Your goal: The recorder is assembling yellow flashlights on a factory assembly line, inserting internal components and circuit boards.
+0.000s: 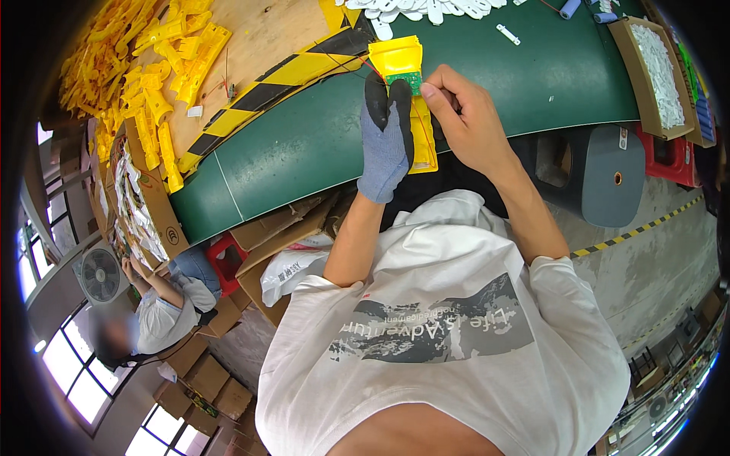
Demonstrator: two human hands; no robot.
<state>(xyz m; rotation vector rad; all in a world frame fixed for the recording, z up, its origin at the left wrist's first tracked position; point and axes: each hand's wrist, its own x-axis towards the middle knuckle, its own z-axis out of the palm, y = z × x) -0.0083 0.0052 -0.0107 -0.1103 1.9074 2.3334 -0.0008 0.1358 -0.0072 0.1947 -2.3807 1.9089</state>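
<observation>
My left hand (384,129), in a grey-blue glove with black fingertips, grips a yellow plastic housing (395,55) over the near edge of the green table. A small green circuit board (407,80) lies against the housing by the gloved fingertips. Thin red wires run from the board, and one goes down along the housing's lower part (423,144). My bare right hand (468,121) is at the right side of the board, with curled fingers and the thumb near the index finger. Whatever those fingers hold, if anything, is hidden.
Many yellow plastic housings (114,61) are heaped on a wooden board at left, edged with black-yellow tape (285,72). White plastic pieces (433,9) lie at the far edge. A carton of small clear parts (658,76) stands right. Another person (163,315) sits at lower left.
</observation>
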